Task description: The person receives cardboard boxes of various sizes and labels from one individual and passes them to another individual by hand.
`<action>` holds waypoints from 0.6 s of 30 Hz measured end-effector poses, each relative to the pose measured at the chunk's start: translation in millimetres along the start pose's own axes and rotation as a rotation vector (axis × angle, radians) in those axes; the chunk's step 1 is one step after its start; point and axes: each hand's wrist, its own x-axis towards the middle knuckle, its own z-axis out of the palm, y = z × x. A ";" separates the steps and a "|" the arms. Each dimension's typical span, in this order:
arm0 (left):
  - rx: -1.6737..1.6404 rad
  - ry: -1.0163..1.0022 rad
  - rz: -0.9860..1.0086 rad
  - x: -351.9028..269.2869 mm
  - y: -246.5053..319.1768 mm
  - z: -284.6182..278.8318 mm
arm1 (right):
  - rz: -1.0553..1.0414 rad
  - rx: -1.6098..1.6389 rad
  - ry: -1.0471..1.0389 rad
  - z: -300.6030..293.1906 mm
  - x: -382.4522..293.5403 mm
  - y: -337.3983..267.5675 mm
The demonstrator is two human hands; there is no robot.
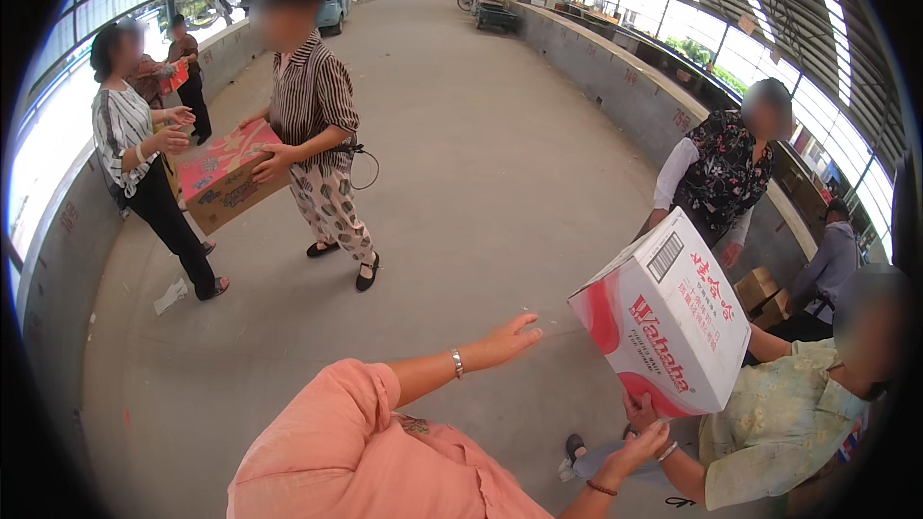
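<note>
My left hand, with a silver bracelet at the wrist, reaches out empty, fingers apart, left of a white and red Wahaha cardboard carton. A person in a yellow-green shirt holds the tilted carton, one hand at its lower corner. Just below that corner is my right hand, wearing a dark beaded bracelet. Its fingers overlap the other person's hand and wrist; whether they touch the carton is unclear. It does not grip the carton.
A person in a floral top stands behind the carton. At left, a person in a striped shirt holds a pink-topped carton facing another person. Low concrete walls flank the aisle. Brown boxes lie at right; a vehicle stands farther back.
</note>
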 end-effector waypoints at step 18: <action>-0.972 1.422 -0.475 -359.4 -243.8 -391.8 | 0.392 -0.428 -0.647 216.9 -266.3 56.4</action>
